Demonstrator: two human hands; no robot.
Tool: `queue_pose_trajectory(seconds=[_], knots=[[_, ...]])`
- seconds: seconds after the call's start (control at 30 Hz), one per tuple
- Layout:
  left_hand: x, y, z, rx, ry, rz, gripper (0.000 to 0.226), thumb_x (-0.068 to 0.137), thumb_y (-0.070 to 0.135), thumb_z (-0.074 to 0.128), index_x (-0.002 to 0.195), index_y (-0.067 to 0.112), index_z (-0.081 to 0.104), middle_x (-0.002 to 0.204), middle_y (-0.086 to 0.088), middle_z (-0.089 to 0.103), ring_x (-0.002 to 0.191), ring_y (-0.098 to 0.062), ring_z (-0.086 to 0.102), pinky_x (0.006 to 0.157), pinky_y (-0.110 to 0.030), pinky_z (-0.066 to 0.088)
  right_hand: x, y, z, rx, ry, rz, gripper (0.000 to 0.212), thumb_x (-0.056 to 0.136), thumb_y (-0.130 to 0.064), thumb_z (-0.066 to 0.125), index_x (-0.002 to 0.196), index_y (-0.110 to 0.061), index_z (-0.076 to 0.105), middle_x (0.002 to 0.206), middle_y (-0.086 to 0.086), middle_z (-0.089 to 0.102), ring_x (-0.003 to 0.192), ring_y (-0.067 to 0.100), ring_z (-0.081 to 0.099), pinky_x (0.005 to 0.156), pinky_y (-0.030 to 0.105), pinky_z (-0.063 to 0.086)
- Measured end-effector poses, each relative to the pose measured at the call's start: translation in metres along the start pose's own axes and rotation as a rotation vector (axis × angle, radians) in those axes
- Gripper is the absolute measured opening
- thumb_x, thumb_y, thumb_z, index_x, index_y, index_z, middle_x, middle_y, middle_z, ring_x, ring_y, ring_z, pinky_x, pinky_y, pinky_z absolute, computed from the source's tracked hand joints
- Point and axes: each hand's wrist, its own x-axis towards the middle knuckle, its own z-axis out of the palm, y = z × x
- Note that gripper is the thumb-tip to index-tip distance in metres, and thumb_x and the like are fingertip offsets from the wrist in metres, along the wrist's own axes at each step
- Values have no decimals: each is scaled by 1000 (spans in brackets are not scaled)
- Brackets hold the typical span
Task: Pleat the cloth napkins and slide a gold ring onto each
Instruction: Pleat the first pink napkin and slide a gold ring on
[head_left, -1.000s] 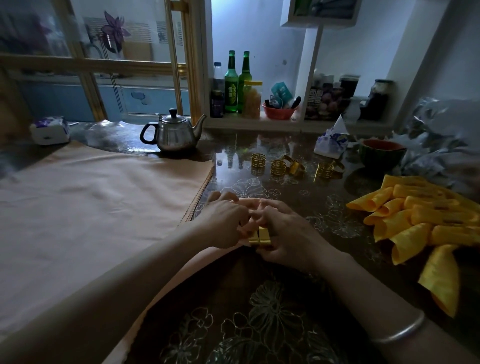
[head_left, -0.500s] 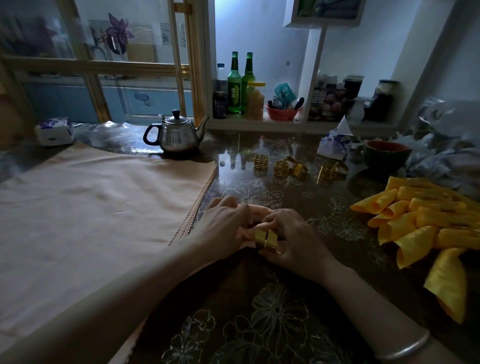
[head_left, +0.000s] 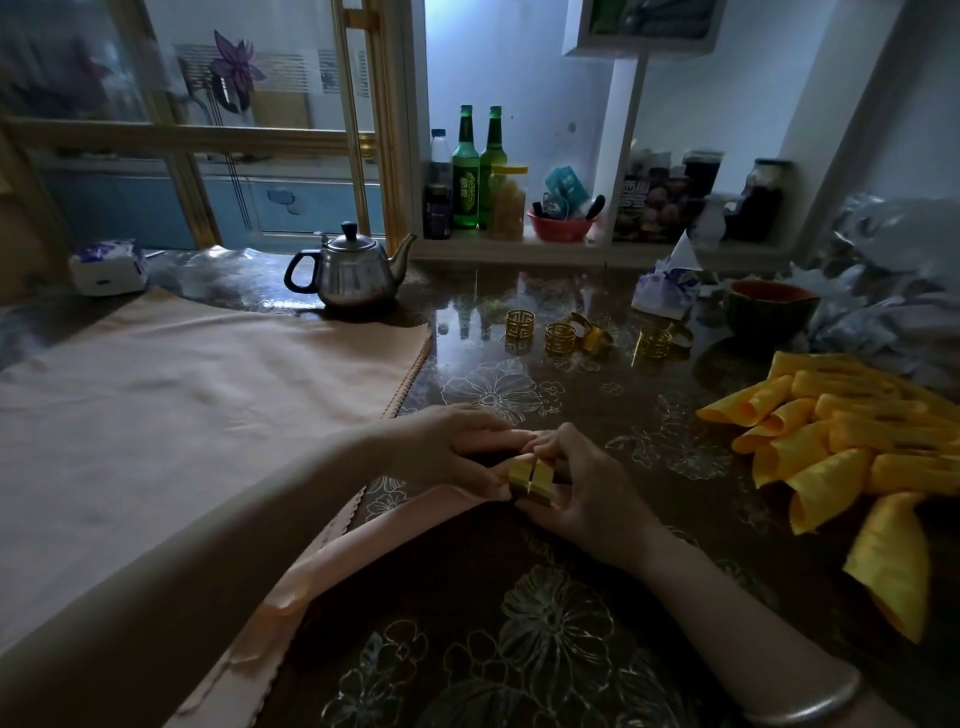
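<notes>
A peach napkin (head_left: 395, 530), gathered into a long pleated strip, runs from under my left forearm to the table's middle. My left hand (head_left: 447, 447) grips its bunched far end. My right hand (head_left: 582, 493) holds a gold ring (head_left: 532, 480) around that end, right against my left fingers. Several loose gold rings (head_left: 561, 336) stand in a row farther back. A flat stack of peach napkins (head_left: 171, 410) covers the table's left. Yellow napkins (head_left: 852, 447), rolled and ringed, lie piled at the right.
A steel teapot (head_left: 353, 273) stands behind the peach stack. A tissue pack (head_left: 106, 267) lies at far left, another (head_left: 667, 286) by a dark bowl (head_left: 769, 312) at the back right. Bottles (head_left: 475, 171) and jars line the shelf behind. Crumpled plastic (head_left: 898, 291) fills the right corner.
Both hands have stayed together at the napkin's end. The gold ring has turned in my right fingers and shows more fully; the pleated strip below my left arm is more visible.
</notes>
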Motion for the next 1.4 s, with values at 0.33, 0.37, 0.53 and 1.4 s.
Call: queue_pose_trajectory(seconds=[0.33,0.37,0.53,1.4], knots=[[-4,-1,25,131,250,31,43,72,49,77,102,30,54,96,11,55,91,-11,53,75,-32,47,-8,0,-7,-164,89,-31,50,67,-42,81,105,-21,57,112,-11,47,92,7,54,70,29,53],[-6,-3,28,88,269,32,39,72,47,77,99,32,53,94,11,57,87,-12,55,73,-32,48,-9,-1,-8,-172,99,-9,50,67,-42,82,106,-23,58,108,-13,47,88,6,54,70,29,53],[-12,3,33,38,328,40,40,74,39,77,105,31,53,95,10,62,85,-14,59,73,-34,50,-11,-5,-5,-131,116,55,51,69,-32,85,111,-26,57,105,-14,50,84,3,56,71,22,50],[-19,-10,22,-125,220,-23,41,76,39,79,113,30,65,100,10,66,90,-8,61,78,-24,50,-9,-9,-6,-124,123,-48,54,70,-27,84,118,-22,59,113,-10,53,96,8,57,79,28,53]])
